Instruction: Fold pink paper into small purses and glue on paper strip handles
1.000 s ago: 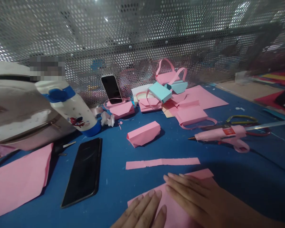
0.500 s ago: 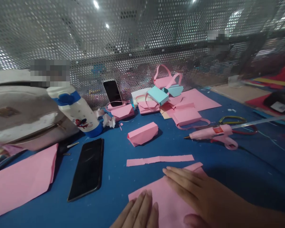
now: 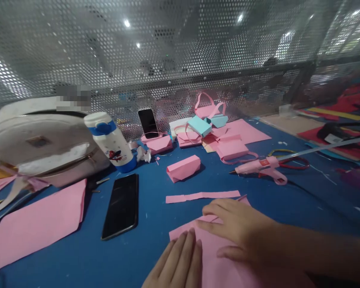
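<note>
Since our right hand [image 3: 243, 226], fingers spread, hides part of it and our view crops its near end, we just half-see the plain pink sheet [image 3: 213, 268] on the blue table [image 3: 84, 256], left hand [image 3: 180, 262] atop, fingers together.

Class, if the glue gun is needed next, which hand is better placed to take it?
Probably the right hand: it rests on the pink paper, nearer the glue gun; the left hand lies farther off.

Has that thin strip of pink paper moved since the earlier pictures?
No: the strip keeps its place right of the flat phone; only the view shifted.
</note>
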The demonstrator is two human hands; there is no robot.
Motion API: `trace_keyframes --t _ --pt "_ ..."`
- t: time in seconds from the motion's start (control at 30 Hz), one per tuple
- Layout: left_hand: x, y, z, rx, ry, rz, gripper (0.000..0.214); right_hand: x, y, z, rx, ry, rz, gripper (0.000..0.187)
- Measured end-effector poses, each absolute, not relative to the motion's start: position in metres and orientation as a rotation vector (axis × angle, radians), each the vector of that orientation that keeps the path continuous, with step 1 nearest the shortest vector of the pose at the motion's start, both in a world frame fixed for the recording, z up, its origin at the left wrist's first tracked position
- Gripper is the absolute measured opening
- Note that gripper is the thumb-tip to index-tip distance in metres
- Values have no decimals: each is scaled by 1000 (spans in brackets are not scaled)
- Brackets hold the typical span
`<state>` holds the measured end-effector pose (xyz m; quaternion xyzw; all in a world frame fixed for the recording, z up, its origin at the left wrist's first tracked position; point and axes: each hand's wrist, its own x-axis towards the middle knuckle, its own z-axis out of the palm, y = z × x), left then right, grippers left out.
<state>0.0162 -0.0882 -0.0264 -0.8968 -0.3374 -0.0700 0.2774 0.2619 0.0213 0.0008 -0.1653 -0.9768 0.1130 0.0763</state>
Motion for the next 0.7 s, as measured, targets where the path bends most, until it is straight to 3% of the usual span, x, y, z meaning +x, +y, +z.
trace_keyframes --t 0.23,0.7 --pt "18 -92 -26 -2404 -884 -133 46 237 31 31 -448 -3029 443 33" --pt "19 -97 -29 -2448 -896 -157 40 200 26 30 -357 -2954 398 26"
